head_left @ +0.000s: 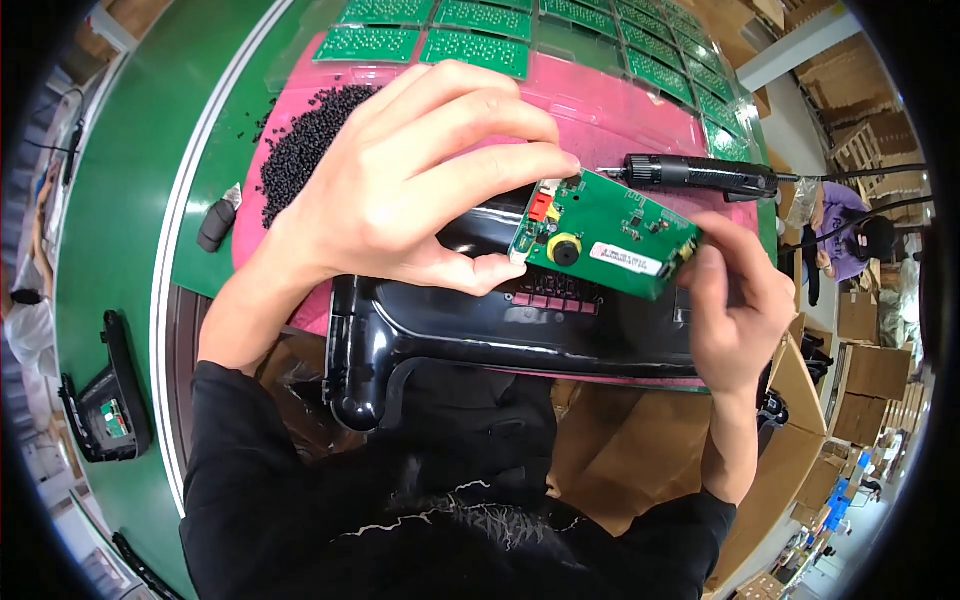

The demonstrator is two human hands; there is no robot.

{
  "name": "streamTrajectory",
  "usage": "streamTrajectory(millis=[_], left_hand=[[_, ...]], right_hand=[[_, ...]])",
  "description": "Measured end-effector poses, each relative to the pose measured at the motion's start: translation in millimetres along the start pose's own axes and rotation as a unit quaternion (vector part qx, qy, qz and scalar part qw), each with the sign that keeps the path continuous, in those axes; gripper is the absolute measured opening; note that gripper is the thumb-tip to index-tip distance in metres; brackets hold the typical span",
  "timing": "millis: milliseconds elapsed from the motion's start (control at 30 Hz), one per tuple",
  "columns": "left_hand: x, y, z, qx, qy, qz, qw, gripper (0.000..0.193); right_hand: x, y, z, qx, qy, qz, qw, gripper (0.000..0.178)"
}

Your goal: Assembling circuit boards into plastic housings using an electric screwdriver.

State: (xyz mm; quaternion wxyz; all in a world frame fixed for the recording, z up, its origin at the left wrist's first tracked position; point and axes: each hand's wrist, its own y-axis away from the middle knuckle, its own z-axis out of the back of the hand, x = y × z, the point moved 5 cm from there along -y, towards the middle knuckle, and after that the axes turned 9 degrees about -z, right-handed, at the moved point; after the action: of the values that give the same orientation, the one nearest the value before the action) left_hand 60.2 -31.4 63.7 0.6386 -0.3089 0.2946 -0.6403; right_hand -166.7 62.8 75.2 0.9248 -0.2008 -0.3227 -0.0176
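Observation:
Between my two hands is a green circuit board (610, 228), tilted, with a red connector, a round black and yellow part and a white label on its face. My left hand (420, 180) grips its left end between thumb and fingers. At the right end my right hand (735, 300) pinches the board's edge. Directly below the board lies a glossy black plastic housing (500, 335) with a slotted grille, on a pink mat (560, 80). The board covers part of the housing.
Past my left hand lies a heap of small black screws or pellets (305, 150). A black electric screwdriver (700, 175) lies at the right. Trays of green circuit boards (475, 50) stand at the back. A black shell (105, 400) is on the green belt at left; another person (850, 235) is at right.

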Motion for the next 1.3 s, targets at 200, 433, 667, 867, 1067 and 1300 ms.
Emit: streamTrajectory(millis=[200, 433, 667, 867, 1067, 1300], left_hand=[[0, 7, -8, 0.059, 0.134, -0.006, 0.989, 0.055], [-5, 24, -30, 0.201, 0.197, 0.045, 0.959, 0.055], [2, 36, -37, 0.277, 0.131, 0.125, 0.944, 0.051], [1, 42, -42, 0.31, 0.088, 0.139, 0.936, 0.05], [4, 45, -43, 0.322, 0.089, 0.141, 0.932, 0.05], [7, 50, -41, 0.324, 0.093, 0.147, 0.93, 0.049]], right_hand=[[-6, 30, -3, 0.156, -0.251, -0.266, 0.918, 0.047], [-21, 51, -24, 0.209, -0.096, -0.138, 0.963, 0.064], [-39, 25, -50, 0.186, -0.085, -0.017, 0.979, 0.055], [-43, 26, -56, 0.186, -0.053, -0.049, 0.98, 0.054], [-44, 24, -61, 0.19, -0.042, -0.06, 0.979, 0.053], [-39, 24, -66, 0.193, -0.035, -0.071, 0.978, 0.053]])
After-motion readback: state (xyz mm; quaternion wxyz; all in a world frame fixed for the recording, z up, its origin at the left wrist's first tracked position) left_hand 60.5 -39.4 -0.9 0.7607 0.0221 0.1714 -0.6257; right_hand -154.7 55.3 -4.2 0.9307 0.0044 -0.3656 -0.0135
